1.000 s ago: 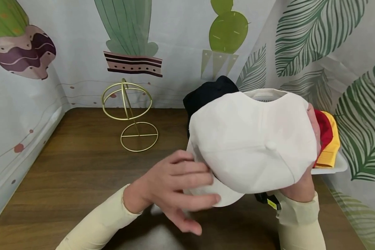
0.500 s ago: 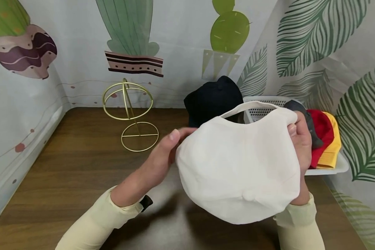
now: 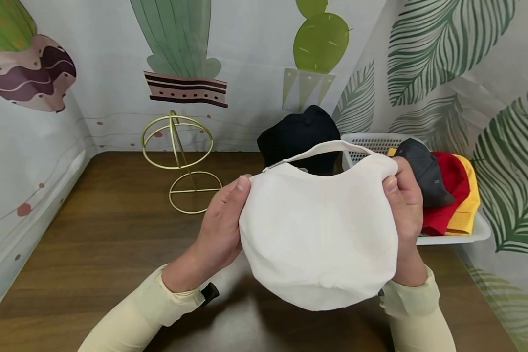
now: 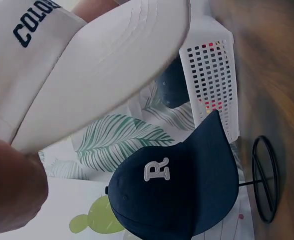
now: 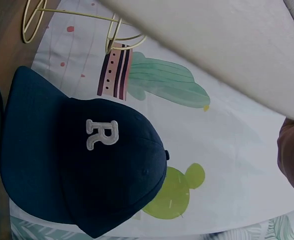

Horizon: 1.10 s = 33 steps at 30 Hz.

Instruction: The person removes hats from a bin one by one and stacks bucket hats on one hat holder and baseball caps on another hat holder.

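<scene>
A white baseball cap point(image 3: 321, 230) is held up over the table, its crown toward the head camera and its back strap arching at the top. My left hand point(image 3: 222, 220) grips its left side, thumb on the outside. On the right side my right hand point(image 3: 405, 205) pinches the edge near the strap's end. In the left wrist view the cap's brim point(image 4: 112, 65) and dark lettering point(image 4: 34, 20) show; the brim is hidden from the head view. Behind the white cap, a dark navy cap point(image 3: 299, 134) with a white letter R point(image 4: 156, 170) sits on a black stand point(image 4: 265, 180).
An unoccupied gold wire stand point(image 3: 185, 166) stands at the back left of the wooden table point(image 3: 92, 244). At the right, a white plastic basket point(image 3: 479, 234) holds a grey cap point(image 3: 427, 176), a red cap point(image 3: 455, 181) and a yellow one. A printed curtain point(image 3: 255, 49) hangs behind.
The left hand has moved from beside the brim to the cap's left side and now grips it. The white cap has tilted and shifted left and down, uncovering more of the basket.
</scene>
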Motion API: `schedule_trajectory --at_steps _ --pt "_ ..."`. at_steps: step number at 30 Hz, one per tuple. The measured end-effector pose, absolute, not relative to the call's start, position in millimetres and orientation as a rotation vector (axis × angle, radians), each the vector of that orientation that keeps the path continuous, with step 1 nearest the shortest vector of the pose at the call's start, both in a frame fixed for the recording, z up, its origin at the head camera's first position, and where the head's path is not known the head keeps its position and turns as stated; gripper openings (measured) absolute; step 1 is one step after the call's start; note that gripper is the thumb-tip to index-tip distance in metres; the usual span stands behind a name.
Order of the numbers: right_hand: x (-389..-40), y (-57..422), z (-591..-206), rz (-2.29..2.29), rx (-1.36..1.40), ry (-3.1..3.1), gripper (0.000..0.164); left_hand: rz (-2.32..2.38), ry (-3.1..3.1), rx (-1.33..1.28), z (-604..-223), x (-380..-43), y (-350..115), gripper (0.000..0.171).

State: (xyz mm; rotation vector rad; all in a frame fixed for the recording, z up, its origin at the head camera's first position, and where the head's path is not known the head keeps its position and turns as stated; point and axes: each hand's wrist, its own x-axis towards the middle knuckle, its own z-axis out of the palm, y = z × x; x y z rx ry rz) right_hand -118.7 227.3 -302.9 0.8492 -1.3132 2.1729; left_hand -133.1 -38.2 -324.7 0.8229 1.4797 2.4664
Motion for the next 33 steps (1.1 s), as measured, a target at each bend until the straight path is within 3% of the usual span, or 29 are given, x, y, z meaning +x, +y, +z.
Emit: schedule_trajectory --at_steps 15,33 --pt "-127 216 -307 1.987 0.756 -1.516 0.031 2.531 1.714 0.810 -327 -152 -36 0.039" --pt "-149 217 -301 1.884 0.596 -1.605 0.022 2.568 1.786 0.861 -322 -186 -27 0.035"
